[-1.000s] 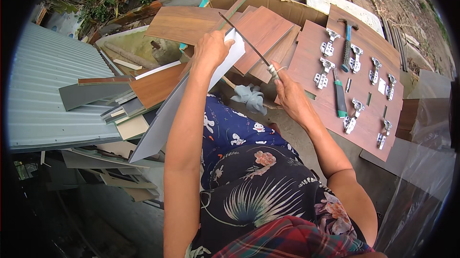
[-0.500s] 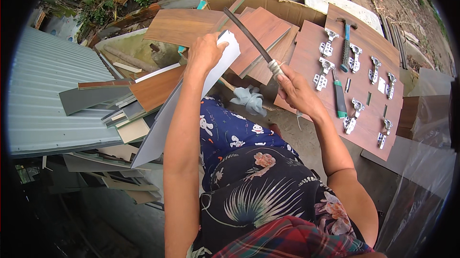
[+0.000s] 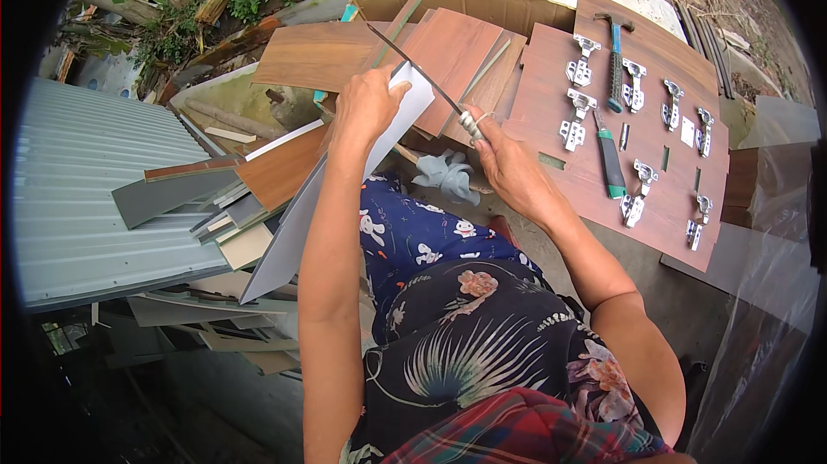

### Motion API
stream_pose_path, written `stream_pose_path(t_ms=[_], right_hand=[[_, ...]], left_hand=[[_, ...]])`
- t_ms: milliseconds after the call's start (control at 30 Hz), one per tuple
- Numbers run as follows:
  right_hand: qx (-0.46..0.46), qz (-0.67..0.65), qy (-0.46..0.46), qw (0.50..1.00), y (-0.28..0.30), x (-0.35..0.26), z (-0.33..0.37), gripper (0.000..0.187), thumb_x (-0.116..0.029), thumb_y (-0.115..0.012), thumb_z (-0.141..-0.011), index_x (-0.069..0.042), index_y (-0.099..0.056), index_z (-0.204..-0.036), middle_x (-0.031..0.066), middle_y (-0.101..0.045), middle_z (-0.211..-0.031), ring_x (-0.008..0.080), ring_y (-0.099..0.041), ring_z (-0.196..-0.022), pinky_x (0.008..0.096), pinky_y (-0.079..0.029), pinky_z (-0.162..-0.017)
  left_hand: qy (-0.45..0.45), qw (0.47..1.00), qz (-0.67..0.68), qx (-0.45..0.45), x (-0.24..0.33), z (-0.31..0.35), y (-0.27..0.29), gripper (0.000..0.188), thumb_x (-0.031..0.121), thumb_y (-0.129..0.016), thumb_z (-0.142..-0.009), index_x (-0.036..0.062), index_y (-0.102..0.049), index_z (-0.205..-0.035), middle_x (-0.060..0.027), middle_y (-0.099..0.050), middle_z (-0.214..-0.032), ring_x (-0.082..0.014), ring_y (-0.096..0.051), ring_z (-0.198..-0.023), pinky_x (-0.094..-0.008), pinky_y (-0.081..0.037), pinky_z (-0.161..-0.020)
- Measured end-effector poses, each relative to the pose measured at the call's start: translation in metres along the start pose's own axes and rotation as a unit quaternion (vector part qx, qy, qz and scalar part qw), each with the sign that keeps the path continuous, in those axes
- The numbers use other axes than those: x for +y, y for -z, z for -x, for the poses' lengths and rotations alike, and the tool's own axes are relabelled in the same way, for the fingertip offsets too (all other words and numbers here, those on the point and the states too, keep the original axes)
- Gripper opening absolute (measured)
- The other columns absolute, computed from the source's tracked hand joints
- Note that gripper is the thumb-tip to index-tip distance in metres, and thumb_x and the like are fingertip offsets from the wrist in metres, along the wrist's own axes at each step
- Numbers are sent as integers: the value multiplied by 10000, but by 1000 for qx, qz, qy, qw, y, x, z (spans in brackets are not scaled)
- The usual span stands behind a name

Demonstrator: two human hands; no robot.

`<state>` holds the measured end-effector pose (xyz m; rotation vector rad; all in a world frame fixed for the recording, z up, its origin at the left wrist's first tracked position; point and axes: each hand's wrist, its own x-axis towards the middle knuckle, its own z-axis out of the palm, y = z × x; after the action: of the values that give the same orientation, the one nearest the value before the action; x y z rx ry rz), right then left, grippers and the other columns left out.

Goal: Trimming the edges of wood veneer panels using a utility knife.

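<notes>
My left hand [image 3: 366, 111] is closed over the upper edge of a long pale grey board [image 3: 403, 119], which slants down toward the lower left past my forearm. A long, narrow, dark metal blade [image 3: 438, 90], its handle wrapped in whitish cord, is in my closed right hand [image 3: 514, 173]. The blade points up and left, and crosses the top end of the board just beyond my left hand. Whether its edge touches the board cannot be made out. A crumpled grey-blue cloth or glove [image 3: 446, 176] lies below, between my hands.
Right of me, a brown wood-grain panel [image 3: 551, 128] bears several metal hinges, a blue-and-black hammer [image 3: 617, 63] and a green-and-black utility knife [image 3: 611, 162]. Board offcuts [image 3: 276, 167] pile up at left beside corrugated metal sheeting [image 3: 112, 180]. More brown boards [image 3: 310, 55] lie ahead.
My right hand has moved left and slightly down. The blade has turned to show a thinner edge, and now crosses the board's top end. My left hand still grips the board.
</notes>
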<state>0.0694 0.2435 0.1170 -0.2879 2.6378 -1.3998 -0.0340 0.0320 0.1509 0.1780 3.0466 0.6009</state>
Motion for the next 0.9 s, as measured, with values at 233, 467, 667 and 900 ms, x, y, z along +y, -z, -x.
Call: stream_pose_path(t_ms=[233,467,667,900], right_hand=[[3,20,-4,1000,-4,-14,-26,428,-150,-444,-1013,-66,-389,-1429,319,-615,-773,521,-601,-769,563,-434,-694],[58,19,64,996,-25,-23,-88,413,-145,-465,-991,-75,-409,-1395,323,-636,-785,519,-623,-804,577,-457,-693],[39,-5,-4,999,-39,-5,-42,496,-157,-460,-1000,-100,-323,-1474,329,-631,-774,526,-619,-774,578,-454,-690],[17,0,-8,1000,-29,5,3,486,-168,-434,-1018,-108,-308,-1483,334,-624,-762,530,-613,-761,564,-453,-685]], left_hand=[[-9,1000,6,-2,-9,-3,-4,317,269,-666,-882,70,-704,-1126,-249,-694,-904,-434,-657,-899,-481,-497,-798],[-17,1000,14,0,-9,-6,-7,302,276,-668,-878,88,-712,-1111,-265,-690,-926,-440,-660,-912,-498,-502,-804],[-12,999,36,1,-12,-6,-6,299,260,-669,-874,75,-719,-1104,-244,-704,-924,-412,-676,-893,-465,-505,-788],[-7,1000,29,3,-17,-9,-3,298,266,-671,-878,45,-711,-1073,-239,-702,-897,-413,-674,-881,-472,-504,-789]])
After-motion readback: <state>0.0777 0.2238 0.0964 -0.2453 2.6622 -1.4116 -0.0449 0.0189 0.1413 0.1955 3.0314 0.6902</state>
